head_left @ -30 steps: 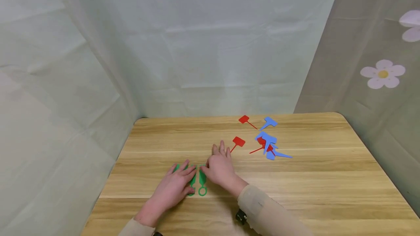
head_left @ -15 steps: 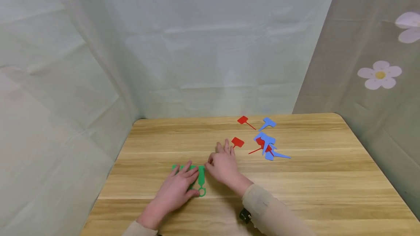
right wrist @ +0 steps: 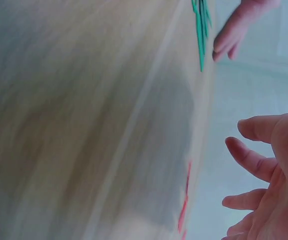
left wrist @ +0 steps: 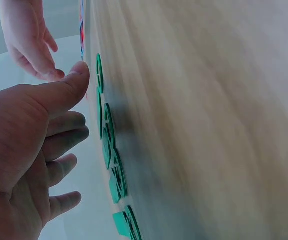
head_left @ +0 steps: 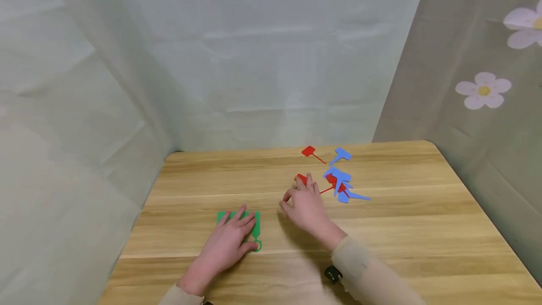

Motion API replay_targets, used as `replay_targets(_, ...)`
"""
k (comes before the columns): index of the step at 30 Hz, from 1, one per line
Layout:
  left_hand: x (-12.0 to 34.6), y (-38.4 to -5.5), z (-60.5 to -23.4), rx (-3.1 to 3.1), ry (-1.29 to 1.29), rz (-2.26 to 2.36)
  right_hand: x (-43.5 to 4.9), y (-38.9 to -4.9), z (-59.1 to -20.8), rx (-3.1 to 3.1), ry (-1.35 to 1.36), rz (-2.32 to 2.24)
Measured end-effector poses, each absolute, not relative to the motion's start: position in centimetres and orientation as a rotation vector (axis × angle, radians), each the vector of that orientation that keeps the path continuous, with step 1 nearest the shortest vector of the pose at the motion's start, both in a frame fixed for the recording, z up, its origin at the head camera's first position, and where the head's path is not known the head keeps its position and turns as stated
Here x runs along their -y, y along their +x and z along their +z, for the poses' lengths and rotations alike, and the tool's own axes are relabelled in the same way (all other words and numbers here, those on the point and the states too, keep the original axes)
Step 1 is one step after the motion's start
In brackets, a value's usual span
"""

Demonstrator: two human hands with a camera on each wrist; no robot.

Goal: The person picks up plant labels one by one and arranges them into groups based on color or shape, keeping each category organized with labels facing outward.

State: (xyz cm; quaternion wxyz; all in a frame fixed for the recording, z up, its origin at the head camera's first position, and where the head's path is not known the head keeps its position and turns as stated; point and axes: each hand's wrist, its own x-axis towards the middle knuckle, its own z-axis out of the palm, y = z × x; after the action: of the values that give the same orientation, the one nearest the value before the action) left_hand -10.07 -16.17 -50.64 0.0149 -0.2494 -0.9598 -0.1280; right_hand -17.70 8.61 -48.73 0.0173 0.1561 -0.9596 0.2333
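Several flat green tags [head_left: 256, 224], each with a ring at one end, lie side by side at the front left of the table. My left hand [head_left: 227, 243] is spread over them with straight fingers, partly hiding them. In the left wrist view their green rings [left wrist: 108, 125] line up under that hand. My right hand [head_left: 306, 207] hovers above the wood to the right, holding nothing. Its thumb and fingers stand apart in the right wrist view. Nearest to it is a flat red tag [head_left: 301, 179] with a rectangular head, partly covered by the fingers.
Beyond the right hand, blue T-shaped tags [head_left: 342, 177] and red tags overlap in a loose pile. Farther back lie a single red tag [head_left: 308, 151] and a blue tag [head_left: 341, 155]. Pale cloth [head_left: 271, 60] hangs behind the wooden table [head_left: 402, 229].
My right hand has left the rightmost green tag and moved right and away toward the red tag. That green tag now sits closer to the others. The left hand stays over them.
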Motion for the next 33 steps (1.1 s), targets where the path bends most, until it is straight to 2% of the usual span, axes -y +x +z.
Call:
replay_targets(15,15.6,-10.3,-50.7,2.995,-0.762,-0.353,-11.9,-18.1,-47.8,2.937,0.408,0.73)
replay_targets(33,15.3,-10.1,-50.9,3.007,-0.749,-0.335,-12.6,-18.5,-47.9,2.96,0.393,0.716)
